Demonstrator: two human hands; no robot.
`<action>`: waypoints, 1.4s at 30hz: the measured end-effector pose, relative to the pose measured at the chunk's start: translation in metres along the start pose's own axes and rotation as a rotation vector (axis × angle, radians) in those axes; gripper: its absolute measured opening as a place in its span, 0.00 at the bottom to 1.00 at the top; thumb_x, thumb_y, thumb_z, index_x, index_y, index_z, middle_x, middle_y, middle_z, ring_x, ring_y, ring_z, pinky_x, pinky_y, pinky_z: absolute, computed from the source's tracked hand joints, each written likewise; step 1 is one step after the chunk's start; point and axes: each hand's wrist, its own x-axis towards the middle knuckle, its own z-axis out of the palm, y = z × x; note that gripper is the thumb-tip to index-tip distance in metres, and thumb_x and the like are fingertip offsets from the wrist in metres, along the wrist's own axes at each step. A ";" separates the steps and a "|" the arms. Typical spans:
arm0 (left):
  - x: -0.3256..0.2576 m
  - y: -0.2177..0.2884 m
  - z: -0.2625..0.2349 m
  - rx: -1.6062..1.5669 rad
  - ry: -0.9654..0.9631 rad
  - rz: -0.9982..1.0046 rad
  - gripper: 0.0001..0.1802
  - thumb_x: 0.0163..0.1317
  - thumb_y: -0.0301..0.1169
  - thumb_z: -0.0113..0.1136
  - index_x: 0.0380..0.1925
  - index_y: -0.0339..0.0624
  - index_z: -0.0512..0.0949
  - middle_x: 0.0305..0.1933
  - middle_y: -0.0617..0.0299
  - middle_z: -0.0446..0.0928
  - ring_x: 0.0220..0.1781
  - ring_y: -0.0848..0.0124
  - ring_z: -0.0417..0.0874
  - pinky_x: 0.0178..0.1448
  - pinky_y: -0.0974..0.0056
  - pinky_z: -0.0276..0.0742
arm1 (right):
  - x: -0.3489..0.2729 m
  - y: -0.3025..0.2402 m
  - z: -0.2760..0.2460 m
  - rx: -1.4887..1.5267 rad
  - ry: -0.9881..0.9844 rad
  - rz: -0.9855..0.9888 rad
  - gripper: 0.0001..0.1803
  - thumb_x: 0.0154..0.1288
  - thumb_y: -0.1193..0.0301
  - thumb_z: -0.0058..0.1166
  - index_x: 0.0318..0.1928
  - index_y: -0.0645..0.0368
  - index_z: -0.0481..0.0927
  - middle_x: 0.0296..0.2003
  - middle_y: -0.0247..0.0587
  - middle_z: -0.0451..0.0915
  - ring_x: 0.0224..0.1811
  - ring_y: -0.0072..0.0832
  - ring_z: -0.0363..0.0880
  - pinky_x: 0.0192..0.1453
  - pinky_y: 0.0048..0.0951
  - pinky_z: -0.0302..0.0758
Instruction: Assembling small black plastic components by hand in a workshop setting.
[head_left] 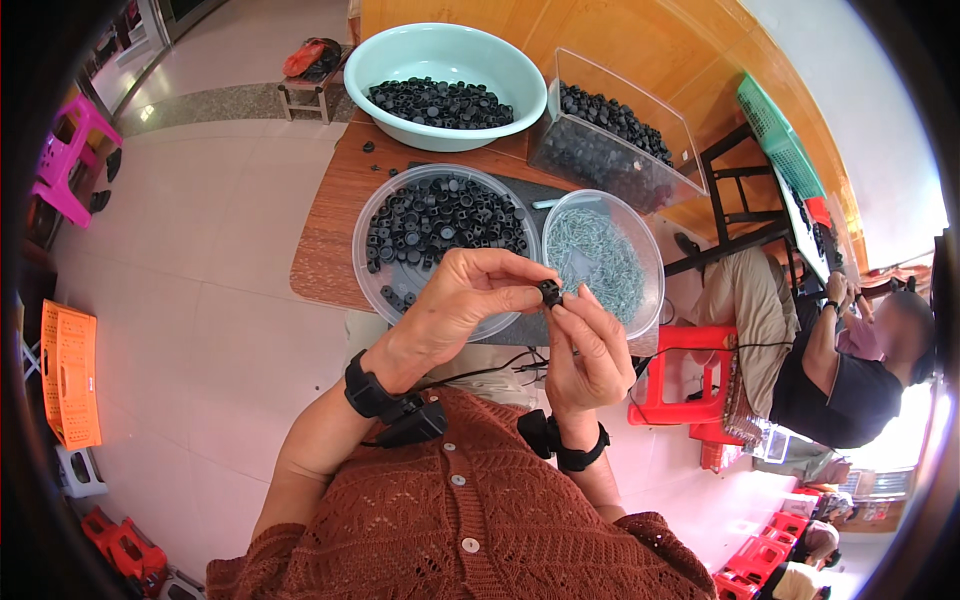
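Between my two hands is a small round black plastic part (550, 291), held up over the near edges of the tubs. My left hand (452, 303) reaches across and pinches it between thumb and forefinger. From the other side the thumb and fingers of my right hand (588, 352) close on the same part; anything smaller between these fingertips is hidden. Under and beyond my left hand stands a round clear tub (361, 246) of loose black parts. To its right, a smaller clear tub (658, 262) contains many thin silvery metal pieces, perhaps screws.
A pale-blue basin (400, 135) and a clear rectangular bin (690, 183), both with black parts, stand at the back of the wooden table (325, 255). A red stool (690, 395) and a seated person (840, 375) are at right. An orange crate (70, 375) lies left.
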 end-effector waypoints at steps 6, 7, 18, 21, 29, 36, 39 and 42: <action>0.003 -0.001 0.004 0.006 -0.025 -0.006 0.11 0.57 0.19 0.57 0.41 0.36 0.79 0.42 0.55 0.80 0.44 0.71 0.81 0.50 0.67 0.78 | -0.001 0.002 -0.002 -0.007 0.048 0.026 0.10 0.45 0.85 0.63 0.32 0.63 0.82 0.31 0.44 0.81 0.35 0.35 0.82 0.47 0.37 0.81; 0.004 -0.001 0.005 0.008 -0.026 -0.010 0.11 0.57 0.19 0.57 0.41 0.36 0.79 0.42 0.55 0.80 0.44 0.70 0.81 0.50 0.67 0.78 | -0.001 0.003 -0.002 -0.010 0.049 0.023 0.10 0.45 0.85 0.63 0.32 0.63 0.82 0.31 0.44 0.81 0.35 0.35 0.82 0.47 0.37 0.81; 0.006 -0.004 0.002 0.046 -0.049 0.054 0.10 0.56 0.19 0.58 0.39 0.35 0.80 0.41 0.55 0.80 0.44 0.71 0.81 0.51 0.69 0.77 | 0.003 0.001 -0.005 -0.020 -0.005 0.025 0.11 0.45 0.85 0.64 0.32 0.63 0.82 0.32 0.44 0.81 0.36 0.36 0.82 0.47 0.35 0.81; 0.004 -0.002 0.001 0.107 -0.051 0.078 0.09 0.56 0.19 0.58 0.39 0.35 0.80 0.41 0.56 0.80 0.44 0.73 0.80 0.52 0.71 0.76 | 0.004 -0.002 -0.005 -0.020 -0.021 0.043 0.11 0.45 0.85 0.63 0.31 0.64 0.82 0.32 0.45 0.81 0.36 0.36 0.83 0.47 0.34 0.81; 0.002 0.004 0.004 0.235 -0.052 0.107 0.09 0.56 0.18 0.59 0.38 0.33 0.80 0.40 0.58 0.80 0.43 0.74 0.80 0.50 0.72 0.75 | 0.004 -0.005 -0.002 -0.054 -0.013 0.018 0.09 0.46 0.85 0.62 0.31 0.64 0.82 0.31 0.44 0.80 0.35 0.36 0.82 0.46 0.34 0.81; -0.003 0.001 0.009 0.239 0.008 0.106 0.11 0.56 0.18 0.58 0.40 0.33 0.80 0.40 0.59 0.79 0.43 0.75 0.79 0.49 0.73 0.76 | 0.004 -0.002 -0.001 -0.004 -0.047 0.052 0.07 0.47 0.86 0.61 0.29 0.64 0.80 0.30 0.42 0.79 0.33 0.33 0.81 0.49 0.37 0.80; -0.005 -0.003 0.007 0.274 0.037 0.093 0.12 0.56 0.18 0.59 0.41 0.32 0.79 0.39 0.58 0.80 0.42 0.75 0.80 0.48 0.72 0.76 | 0.005 -0.001 -0.001 0.019 -0.101 0.095 0.08 0.47 0.87 0.60 0.29 0.64 0.79 0.29 0.42 0.79 0.32 0.33 0.80 0.49 0.36 0.80; -0.005 -0.004 0.004 0.307 0.056 0.070 0.12 0.56 0.19 0.59 0.42 0.32 0.78 0.38 0.57 0.80 0.41 0.75 0.80 0.47 0.72 0.77 | 0.005 -0.002 0.004 0.029 -0.104 0.148 0.10 0.47 0.87 0.59 0.31 0.64 0.78 0.29 0.42 0.78 0.32 0.35 0.80 0.46 0.34 0.79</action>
